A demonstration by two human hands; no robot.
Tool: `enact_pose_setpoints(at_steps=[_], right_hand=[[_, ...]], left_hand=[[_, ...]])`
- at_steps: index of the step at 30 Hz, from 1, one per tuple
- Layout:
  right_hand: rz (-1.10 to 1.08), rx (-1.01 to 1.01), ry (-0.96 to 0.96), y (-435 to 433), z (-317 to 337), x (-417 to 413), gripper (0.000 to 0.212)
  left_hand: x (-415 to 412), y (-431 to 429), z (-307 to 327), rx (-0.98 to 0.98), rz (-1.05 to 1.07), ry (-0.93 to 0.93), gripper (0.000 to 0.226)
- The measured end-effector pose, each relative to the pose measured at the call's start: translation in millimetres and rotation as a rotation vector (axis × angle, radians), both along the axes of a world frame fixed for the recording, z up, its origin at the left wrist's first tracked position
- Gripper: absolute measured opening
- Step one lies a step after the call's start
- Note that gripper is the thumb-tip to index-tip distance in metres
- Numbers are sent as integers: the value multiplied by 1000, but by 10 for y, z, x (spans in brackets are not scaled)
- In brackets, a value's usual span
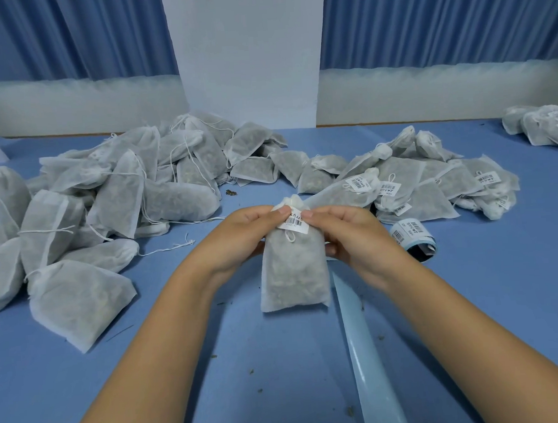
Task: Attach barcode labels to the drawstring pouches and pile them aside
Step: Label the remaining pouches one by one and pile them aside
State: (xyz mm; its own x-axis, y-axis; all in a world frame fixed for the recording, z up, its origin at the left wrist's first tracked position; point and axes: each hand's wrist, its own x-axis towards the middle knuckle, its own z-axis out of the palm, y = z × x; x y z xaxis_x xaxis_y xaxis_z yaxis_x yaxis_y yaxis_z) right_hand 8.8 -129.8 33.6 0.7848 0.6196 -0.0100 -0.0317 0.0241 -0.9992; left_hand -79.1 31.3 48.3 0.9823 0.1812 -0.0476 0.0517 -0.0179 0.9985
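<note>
Both hands hold one pouch upright over the middle of the worktop. The left hand [246, 233] and the right hand [347, 233] curl their fingers round its gathered neck from either side, and both thumbs press on the label there.

The smooth blue worktop [217, 395] is flecked with dry crumbs. On its left lies a big loose heap of unlabelled pouches [106, 189], soft white non-woven bags with thin cord ties and grey-green filling showing through. To the right is a flatter pile of labelled pouches [433, 185], each with a small barcode sticker.

The held white non-woven drawstring pouch [293, 276] is a plump rectangle, its bottom edge just above the worktop. A long pale blue glossy backing strip [368, 353] runs from beside it towards the near edge. It leads up to a curled roll of barcode labels [413, 235] just right of the right hand. The small white rectangular barcode label [293, 223] sits tilted across the pouch's neck, above a knotted cord.
</note>
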Motion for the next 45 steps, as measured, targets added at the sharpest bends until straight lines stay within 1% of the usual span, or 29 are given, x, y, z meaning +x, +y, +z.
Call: enact_pose_setpoints(at_steps=[4,8,11,14,17,20,22,24,27,29,30,31,33,34,35,37,38,40,41,43,45], right_hand=[[89,100,104,3,12,-2,20],[18,80,80,24,18,-4,14],[-12,33,-4,19,59,-11,8],[32,-72,-143,-10,78,-47,24],[76,-152,-276,-6,51,-94,27],[125,-152,-289,-18,55,-104,23],[177,-107,-242,-37,81,-94,22],[167,-53,-225,-48,92,-71,21],[53,16,-256,-25,83,-55,20],[-91,125,-240,-13,79,-30,19],[-169,211,-217,-17,84,1,18],[-218,295,-189,-24,90,40,22],[-189,409,-117,-49,93,99,44],[-152,424,-73,-54,90,110,51],[-125,408,-45,-52,79,111,54],[-110,324,-54,-37,45,92,54],[-105,281,-69,-25,27,80,50],[-87,217,-87,-14,6,54,41],[-85,191,-87,-11,8,44,37],[-92,147,-75,-11,10,34,29],[-91,121,-63,-5,6,25,26]], left_hand=[[13,-25,-10,-49,-26,-28,26],[45,-19,-25,-36,59,-40,23],[76,7,-37,-62,156,-63,25],[100,32,-37,-138,273,-74,27],[122,56,-47,-217,331,-67,25],[154,79,-72,-260,370,-39,24],[181,109,-102,-275,410,-18,25],[206,151,-137,-284,441,0,29],[252,222,-189,-206,494,50,44],[278,283,-222,-126,542,108,55],[280,318,-239,-96,574,126,54],[286,363,-266,-61,610,131,49],[282,454,-315,-9,683,100,32],[284,502,-339,-14,721,79,24],[290,553,-366,-39,758,64,17],[290,642,-397,-139,826,43,9],[286,679,-402,-192,855,30,10],[277,752,-407,-273,882,0,26],[272,780,-402,-306,876,-17,28],[264,815,-394,-361,864,-31,24],[259,838,-386,-378,883,-28,12]])
